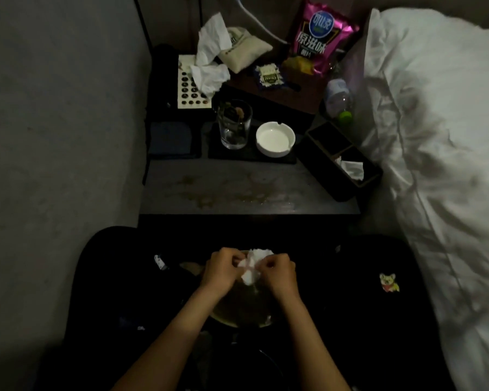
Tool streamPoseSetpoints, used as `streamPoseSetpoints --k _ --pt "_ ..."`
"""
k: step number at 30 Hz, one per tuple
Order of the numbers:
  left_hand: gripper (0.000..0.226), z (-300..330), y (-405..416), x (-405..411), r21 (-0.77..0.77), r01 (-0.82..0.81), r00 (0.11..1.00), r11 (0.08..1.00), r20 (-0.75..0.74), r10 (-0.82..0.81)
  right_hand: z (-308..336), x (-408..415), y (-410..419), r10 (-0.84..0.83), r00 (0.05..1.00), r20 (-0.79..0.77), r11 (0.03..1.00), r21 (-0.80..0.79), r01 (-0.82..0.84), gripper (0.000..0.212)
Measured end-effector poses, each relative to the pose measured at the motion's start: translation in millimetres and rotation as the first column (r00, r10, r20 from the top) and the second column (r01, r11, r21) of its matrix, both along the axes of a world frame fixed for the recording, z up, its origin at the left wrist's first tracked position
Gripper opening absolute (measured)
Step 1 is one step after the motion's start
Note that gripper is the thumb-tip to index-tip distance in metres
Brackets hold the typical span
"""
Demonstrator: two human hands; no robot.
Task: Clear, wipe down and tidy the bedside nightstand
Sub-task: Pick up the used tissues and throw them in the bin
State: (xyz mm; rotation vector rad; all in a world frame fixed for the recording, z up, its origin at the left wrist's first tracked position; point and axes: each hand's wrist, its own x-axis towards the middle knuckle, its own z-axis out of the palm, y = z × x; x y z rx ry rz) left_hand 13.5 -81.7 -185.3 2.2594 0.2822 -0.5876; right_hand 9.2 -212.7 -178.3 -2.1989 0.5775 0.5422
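The nightstand (249,190) fills the middle of the frame, its dark front surface marked with dried stains, while below it, at lower centre, both hands meet over a crumpled white tissue (253,265). The left hand (222,270) pinches the tissue's left side with curled fingers, and the right hand (277,273) pinches its right side the same way, the wad held between them above a dim round container whose contents cannot be made out. Above the hands, on a dark tray (251,156) in mid-frame, a clear glass (234,127) stands just left of a white ashtray (275,139). To the right of these a black compartment box (342,162) holds another bit of tissue. Toward the upper centre lie two crumpled tissues (209,60) over a telephone keypad (191,88), with a pink snack bag (322,38) at upper right of centre and a plastic bottle (338,98) with a green cap below it. White bedding (435,136) covers the right side of the frame.
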Motion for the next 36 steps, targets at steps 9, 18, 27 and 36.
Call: streamPoseSetpoints --k 9,18,27,36 --pt "0.041 10.1 12.5 21.7 -0.163 0.023 0.993 0.986 -0.113 -0.042 27.0 20.1 -18.6 -0.015 0.997 0.073 0.999 0.03 0.013 0.023" --pt "0.02 118.3 -12.6 61.3 -0.583 -0.008 0.986 0.813 0.129 0.103 135.4 71.4 -76.0 -0.005 0.743 0.67 1.0 0.014 -0.006 0.012" --pt "0.018 153.1 -35.0 96.5 -0.622 0.086 0.97 0.778 0.231 0.078 135.9 133.1 -132.9 0.382 0.875 0.299 0.825 -0.537 -0.176 0.036" --pt "0.019 179.5 18.4 141.7 -0.594 0.039 0.926 0.804 0.324 0.195 145.6 150.6 -140.2 0.284 0.834 0.472 0.899 -0.434 -0.061 0.019"
